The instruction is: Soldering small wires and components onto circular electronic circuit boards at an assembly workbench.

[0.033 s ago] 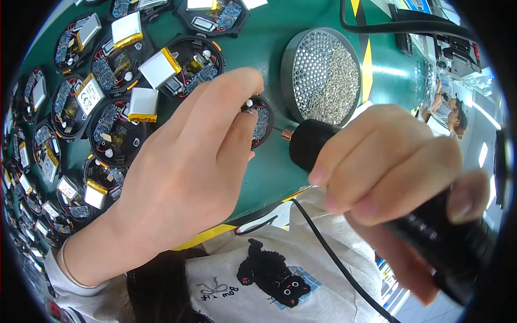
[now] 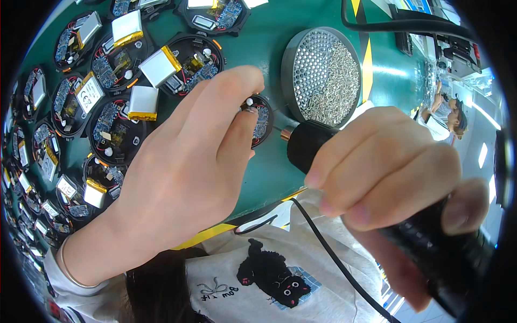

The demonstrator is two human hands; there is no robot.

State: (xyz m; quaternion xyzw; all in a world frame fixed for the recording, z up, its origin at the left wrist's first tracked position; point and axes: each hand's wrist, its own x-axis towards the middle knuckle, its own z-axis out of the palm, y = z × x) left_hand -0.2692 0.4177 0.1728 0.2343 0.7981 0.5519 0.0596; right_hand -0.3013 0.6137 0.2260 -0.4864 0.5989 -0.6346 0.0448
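Note:
My left hand (image 2: 183,156) is closed over a round black device housing (image 2: 263,123) on the green bench. Its thumb and fingertips rest on the housing, and the hand hides most of it. A blue circuit board and a small white round part show past the fingers. My right hand (image 2: 385,167) wraps round a black electric screwdriver (image 2: 308,144), held aslant. The screwdriver's copper-coloured collar and thin bit point left at the housing's right edge. Whether the bit touches a screw cannot be made out.
A round grey tray (image 2: 288,81) with a perforated base holds many small silver screws (image 2: 338,81). Many open housings with silver batteries (image 2: 160,67) crowd the left side. A black cable (image 2: 328,247) runs past my shirt. Another person (image 2: 449,116) sits at the far right.
My right hand and the screwdriver have shifted very slightly left and down. The left hand and the housing stay in place.

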